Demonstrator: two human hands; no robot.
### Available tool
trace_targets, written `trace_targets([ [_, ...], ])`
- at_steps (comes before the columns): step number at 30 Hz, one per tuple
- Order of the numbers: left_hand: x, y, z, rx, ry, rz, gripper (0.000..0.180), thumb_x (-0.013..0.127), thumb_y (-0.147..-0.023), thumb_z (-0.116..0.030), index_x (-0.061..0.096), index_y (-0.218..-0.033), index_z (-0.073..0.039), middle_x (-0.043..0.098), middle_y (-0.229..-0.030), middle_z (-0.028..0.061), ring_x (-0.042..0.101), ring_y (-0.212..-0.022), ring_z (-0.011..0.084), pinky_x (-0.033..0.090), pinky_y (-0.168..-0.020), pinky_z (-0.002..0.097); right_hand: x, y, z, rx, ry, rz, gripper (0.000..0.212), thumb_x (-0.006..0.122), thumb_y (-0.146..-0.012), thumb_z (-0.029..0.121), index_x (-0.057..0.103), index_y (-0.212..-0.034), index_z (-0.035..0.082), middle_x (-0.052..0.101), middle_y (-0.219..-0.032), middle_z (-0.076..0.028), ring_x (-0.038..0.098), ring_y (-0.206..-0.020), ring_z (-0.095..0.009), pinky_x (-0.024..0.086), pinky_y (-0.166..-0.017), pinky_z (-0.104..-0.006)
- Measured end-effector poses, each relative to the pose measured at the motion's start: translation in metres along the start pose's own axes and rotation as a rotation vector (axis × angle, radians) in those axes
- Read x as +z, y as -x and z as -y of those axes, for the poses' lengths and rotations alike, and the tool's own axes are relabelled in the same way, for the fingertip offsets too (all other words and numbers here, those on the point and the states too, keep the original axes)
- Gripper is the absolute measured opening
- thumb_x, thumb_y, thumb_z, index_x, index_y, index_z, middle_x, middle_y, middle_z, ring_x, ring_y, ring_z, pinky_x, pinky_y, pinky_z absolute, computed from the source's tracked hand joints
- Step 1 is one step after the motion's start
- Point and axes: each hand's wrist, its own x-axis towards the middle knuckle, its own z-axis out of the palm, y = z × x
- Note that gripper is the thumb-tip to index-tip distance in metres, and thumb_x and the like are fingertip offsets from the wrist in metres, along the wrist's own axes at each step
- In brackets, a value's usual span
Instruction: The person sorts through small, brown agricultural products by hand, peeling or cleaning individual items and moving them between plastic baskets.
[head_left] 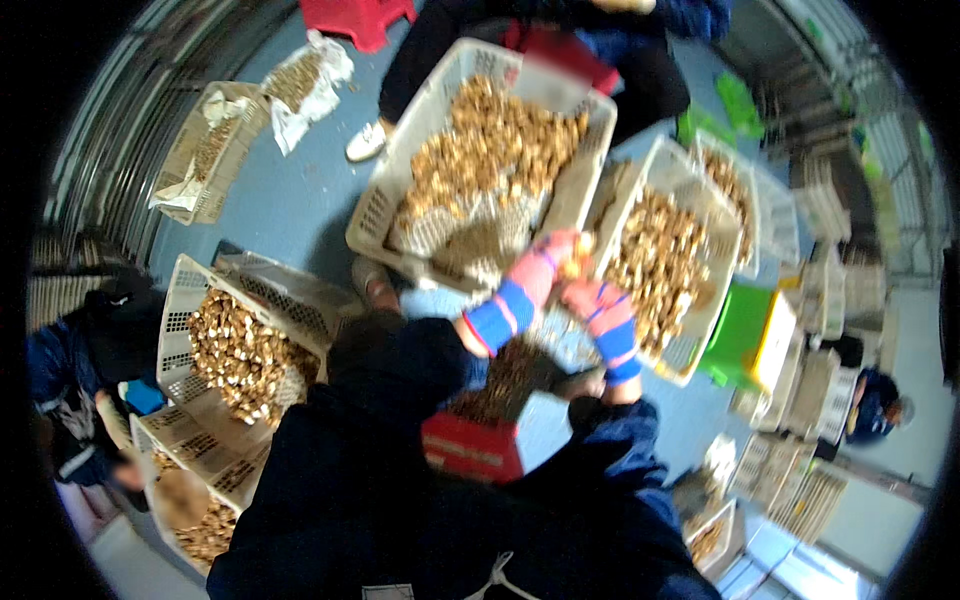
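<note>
My left hand (541, 268), in a pink and blue knitted glove, is closed just beyond the near right corner of a large pale plastic crate (375, 225). At its fingertips is a small yellowish-brown piece (576, 264) that looks like a mushroom, though blurred. My right hand (598, 303), gloved alike, is curled close beside it, fingers pointing toward the left hand; what it holds is hidden. Brown-capped mushrooms (490, 150) fill the far part of the large crate. Beside my right hand, a second pale crate (690, 360) holds more mushrooms (660, 260).
A dark heap of bits (500, 385) lies below my hands, near a red stool (470, 448). More mushroom crates (175, 340) stand at left. A green bin (740, 335) is at right. Co-workers sit opposite and at far left; a white shoe (366, 142) is by the large crate.
</note>
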Motion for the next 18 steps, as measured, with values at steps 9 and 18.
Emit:
trace_targets([
  [9, -0.004, 0.010, -0.012, -0.148, 0.103, 0.207, 0.045, 0.052, -0.081, -0.006, 0.038, -0.124, -0.006, 0.053, -0.108, 0.0091, 0.055, -0.091, 0.0197, 0.047, -0.080, 0.0302, -0.011, 0.014, 0.023, -0.116, -0.147, -0.311, 0.014, 0.061, -0.078, 0.010, 0.060, -0.088, 0.001, 0.059, -0.081, -0.004, 0.053, -0.073, -0.011, 0.042, -0.067, -0.0222],
  [18, 0.024, 0.016, -0.017, 0.004, -0.384, 0.314, 0.044, 0.051, -0.084, -0.008, 0.036, -0.126, -0.006, 0.052, -0.110, 0.0066, 0.054, -0.090, 0.0135, 0.045, -0.078, 0.0243, -0.016, 0.017, 0.036, -0.270, -0.059, -0.465, 0.017, 0.062, -0.075, 0.004, 0.059, -0.091, -0.001, 0.059, -0.094, -0.007, 0.054, -0.085, -0.014, 0.043, -0.075, -0.0250],
])
